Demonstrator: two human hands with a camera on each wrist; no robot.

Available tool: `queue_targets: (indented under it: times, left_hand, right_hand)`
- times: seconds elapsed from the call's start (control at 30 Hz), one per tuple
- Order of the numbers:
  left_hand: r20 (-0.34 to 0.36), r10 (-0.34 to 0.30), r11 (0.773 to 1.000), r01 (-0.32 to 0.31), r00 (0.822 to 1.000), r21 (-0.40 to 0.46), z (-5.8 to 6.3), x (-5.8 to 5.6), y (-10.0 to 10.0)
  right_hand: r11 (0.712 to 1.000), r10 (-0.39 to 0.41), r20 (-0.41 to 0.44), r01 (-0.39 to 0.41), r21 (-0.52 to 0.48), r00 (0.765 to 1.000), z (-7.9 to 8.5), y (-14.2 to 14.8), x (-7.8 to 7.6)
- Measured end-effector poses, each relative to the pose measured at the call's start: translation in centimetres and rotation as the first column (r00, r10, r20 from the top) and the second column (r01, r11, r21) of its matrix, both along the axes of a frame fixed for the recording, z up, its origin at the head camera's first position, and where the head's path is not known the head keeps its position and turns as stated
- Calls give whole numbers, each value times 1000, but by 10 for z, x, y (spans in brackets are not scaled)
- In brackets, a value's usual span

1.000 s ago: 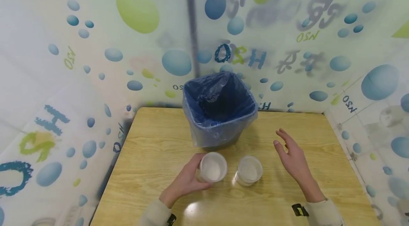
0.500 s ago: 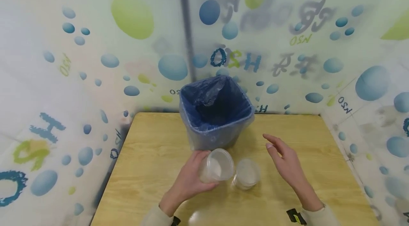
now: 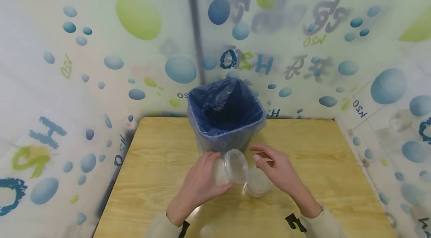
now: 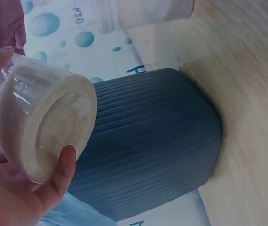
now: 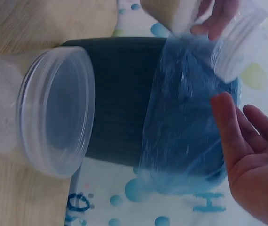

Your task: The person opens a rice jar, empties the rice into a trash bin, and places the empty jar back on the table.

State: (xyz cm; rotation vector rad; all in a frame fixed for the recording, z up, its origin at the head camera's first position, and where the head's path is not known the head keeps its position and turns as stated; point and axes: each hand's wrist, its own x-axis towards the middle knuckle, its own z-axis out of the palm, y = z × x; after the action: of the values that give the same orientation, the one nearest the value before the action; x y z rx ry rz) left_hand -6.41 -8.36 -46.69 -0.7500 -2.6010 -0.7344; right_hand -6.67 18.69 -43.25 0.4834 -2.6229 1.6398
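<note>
My left hand (image 3: 196, 182) grips a clear plastic jar (image 3: 220, 173) by its sides, raised in front of the bin and tilted so that its lid (image 3: 237, 166) faces right. Pale, grainy stuff fills the jar's bottom part in the left wrist view, where a finger presses against the base. My right hand (image 3: 277, 170) is just right of that lid, its fingers loosely bent and nothing in them; the right wrist view shows a gap between fingertips and lid. A second lidded jar (image 3: 257, 185) stands upright on the table, partly below my right hand, with pale contents too.
A dark ribbed bin (image 4: 153, 136) lined with a blue plastic bag (image 3: 229, 137) stands on the wooden table (image 3: 155, 155) just beyond the jars. Patterned sheeting (image 3: 141, 62) with bubbles and lettering rises behind the table and at both sides.
My left hand has raised the jar and tipped it over to the right. My right hand has moved left from the table's right side, close to the jar's lid.
</note>
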Motion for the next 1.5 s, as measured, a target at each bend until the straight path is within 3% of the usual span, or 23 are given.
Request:
queue_targets:
  times: [0.2,0.37,0.57,0.8,1.03,1.23,1.5]
  left_hand:
    - [6,16,999,-16,1000,-51,3,-6,4]
    - [25,15,997,-13,1000,-73,3,-6,4]
    - [17,-1,999,2,1000,-52,6,-10,6]
    - [2,-42,998,42,999,-47,4,-12,5]
    - [107,-102,995,104,989,-11,6,-16,-2]
    - [190,-74,997,78,979,-15,7,-17,-2]
    - [130,-17,1000,19,991,-12,2,-16,1]
  right_hand:
    - [991,88,72,-95,98,994,7,-22,-3]
    - [982,91,130,-111,155,987,11,-32,0]
    - [960,65,76,-84,268,995,15,-35,-3]
    - [972,42,53,-53,228,998,14,-34,-1]
    - [979,36,10,-37,199,999,14,-32,-3]
    - [972,65,-23,-58,229,998,14,-33,-6]
    - [956,121,-82,-94,279,989,15,-35,-7]
